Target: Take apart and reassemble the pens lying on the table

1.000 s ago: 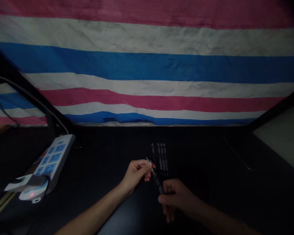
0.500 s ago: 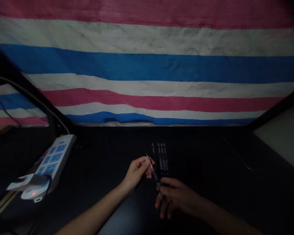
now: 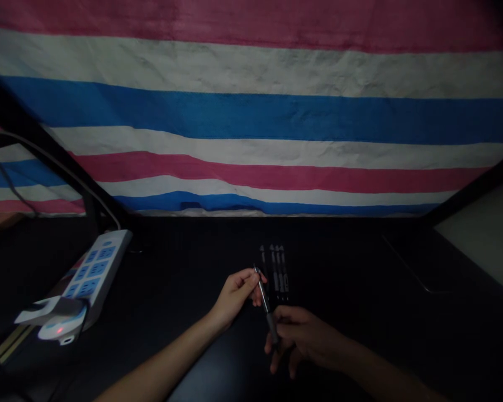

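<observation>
A pen (image 3: 265, 298) with a pale barrel and a dark grip section slants between my two hands above the black table. My left hand (image 3: 235, 294) pinches its upper end between thumb and fingers, and a thin end pokes out past them. Around the dark lower part are the thumb and index finger of my right hand (image 3: 304, 335), its other fingers loosely spread below. Just beyond my hands, several similar pens (image 3: 279, 268) lie side by side on the table, one set a little apart on the left. Dim light hides their details.
A white power strip (image 3: 104, 262) with a plug and a lit red light is at the left on the table (image 3: 184, 251). Behind hangs a striped red, white and blue sheet (image 3: 251, 114). A dark flat panel with a rounded edge (image 3: 419, 285) is on the right.
The pen has turned slightly in my hands, so its pale barrel and dark grip show more clearly. Both hands have stayed nearly in place; my right fingers shifted a little.
</observation>
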Demonstrator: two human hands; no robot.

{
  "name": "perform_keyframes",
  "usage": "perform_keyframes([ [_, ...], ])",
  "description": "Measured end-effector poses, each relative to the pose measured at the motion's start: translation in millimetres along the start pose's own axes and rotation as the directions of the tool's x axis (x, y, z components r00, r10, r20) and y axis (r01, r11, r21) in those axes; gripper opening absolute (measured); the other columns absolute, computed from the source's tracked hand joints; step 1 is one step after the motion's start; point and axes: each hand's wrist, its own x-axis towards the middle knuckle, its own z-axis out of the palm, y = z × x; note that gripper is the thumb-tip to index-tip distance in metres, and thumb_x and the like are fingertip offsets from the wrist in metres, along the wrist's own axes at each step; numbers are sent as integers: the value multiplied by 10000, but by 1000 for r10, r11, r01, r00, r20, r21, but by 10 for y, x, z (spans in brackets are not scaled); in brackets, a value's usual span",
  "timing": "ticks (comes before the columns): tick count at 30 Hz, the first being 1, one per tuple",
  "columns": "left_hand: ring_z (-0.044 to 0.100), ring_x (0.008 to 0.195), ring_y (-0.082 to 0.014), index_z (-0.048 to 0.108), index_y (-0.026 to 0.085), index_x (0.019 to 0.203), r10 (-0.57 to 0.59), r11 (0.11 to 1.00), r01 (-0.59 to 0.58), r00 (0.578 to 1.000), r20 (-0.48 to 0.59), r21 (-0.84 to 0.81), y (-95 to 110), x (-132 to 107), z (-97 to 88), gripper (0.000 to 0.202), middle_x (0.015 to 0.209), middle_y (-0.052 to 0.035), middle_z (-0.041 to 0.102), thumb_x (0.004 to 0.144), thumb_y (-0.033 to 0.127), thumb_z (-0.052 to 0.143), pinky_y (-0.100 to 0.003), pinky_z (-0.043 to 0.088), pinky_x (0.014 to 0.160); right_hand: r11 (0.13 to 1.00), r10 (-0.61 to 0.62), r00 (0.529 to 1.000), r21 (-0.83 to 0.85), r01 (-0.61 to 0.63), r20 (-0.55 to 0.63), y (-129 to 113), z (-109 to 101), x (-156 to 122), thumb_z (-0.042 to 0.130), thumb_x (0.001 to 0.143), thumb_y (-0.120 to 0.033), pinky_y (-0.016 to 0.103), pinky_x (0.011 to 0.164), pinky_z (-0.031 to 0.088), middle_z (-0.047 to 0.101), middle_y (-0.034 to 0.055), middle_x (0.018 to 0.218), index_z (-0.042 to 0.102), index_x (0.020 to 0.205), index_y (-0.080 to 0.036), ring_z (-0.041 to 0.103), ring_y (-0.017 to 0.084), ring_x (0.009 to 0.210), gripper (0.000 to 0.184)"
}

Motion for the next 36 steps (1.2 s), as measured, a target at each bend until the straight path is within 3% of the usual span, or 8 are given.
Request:
perform_keyframes([
  [5, 508, 456, -83, 645, 114, 828, -1, 1000, 1, 1000, -15, 6, 11, -2, 8, 342, 524, 22, 554, 808, 455, 635, -198, 408, 492, 1000, 12, 1000, 20, -13, 24, -22, 12, -14, 532, 874, -413, 215, 473, 499, 671, 120, 918, 514, 1015, -131, 705, 209, 718, 315],
  [9, 506, 449, -85, 646, 111, 827, 2, 1000, -2, 1000, -17, 8, 8, 2, 6, 355, 517, 20, 554, 808, 464, 630, -198, 403, 481, 1000, 1, 1000, 17, -1, 6, -11, 17, -8, 639, 812, -338, 224, 485, 493, 684, 79, 847, 474, 940, -156, 709, 224, 712, 277],
  [16, 504, 451, -79, 643, 111, 837, -2, 1000, 2, 1000, -14, -12, -20, 12, -10, 342, 525, 26, 551, 811, 452, 632, -197, 405, 485, 995, -26, 1000, 100, 27, -12, 2, 25, 11, 613, 834, -412, 364, 742, 501, 703, 136, 850, 545, 897, -106, 690, 254, 867, 320],
  [19, 503, 448, -79, 642, 110, 835, 8, 1000, -8, 1000, -14, -16, -25, 14, -13, 344, 519, 25, 550, 815, 452, 628, -196, 402, 482, 995, -19, 1000, 100, 21, -22, 9, 21, 13, 706, 769, -321, 387, 759, 486, 709, 120, 857, 521, 931, -129, 689, 266, 870, 312],
  [23, 508, 453, -80, 642, 109, 837, 4, 1000, -4, 1000, -18, -11, -28, 13, -19, 334, 524, 24, 551, 819, 442, 627, -195, 405, 485, 990, -12, 1000, 140, 13, -2, 18, 10, 10, 620, 827, -434, 399, 765, 479, 699, 152, 889, 552, 948, -98, 690, 282, 879, 363],
  [27, 505, 454, -79, 643, 109, 841, 8, 1000, -8, 1000, -21, -10, -27, 11, -20, 331, 526, 24, 550, 825, 439, 620, -193, 407, 484, 992, -12, 1000, 125, 13, -10, 36, -8, 18, 691, 782, -350, 394, 753, 485, 709, 116, 857, 504, 900, -138, 698, 273, 849, 306],
  [31, 506, 454, -79, 641, 109, 846, 12, 1000, -12, 1000, -21, -9, -24, 13, -20, 332, 527, 22, 555, 826, 440, 619, -194, 410, 483, 990, -8, 1000, 138, 7, 6, 45, -22, 24, 628, 822, -412, 395, 766, 489, 701, 133, 888, 514, 956, -122, 695, 272, 870, 338],
  [36, 510, 456, -81, 643, 108, 843, 5, 1000, -5, 999, -31, -12, -22, 16, -20, 348, 525, 22, 554, 819, 455, 622, -192, 410, 482, 993, -7, 1000, 116, 6, 8, 20, -19, 11, 662, 800, -377, 387, 740, 500, 703, 102, 870, 472, 930, -154, 702, 259, 838, 321],
])
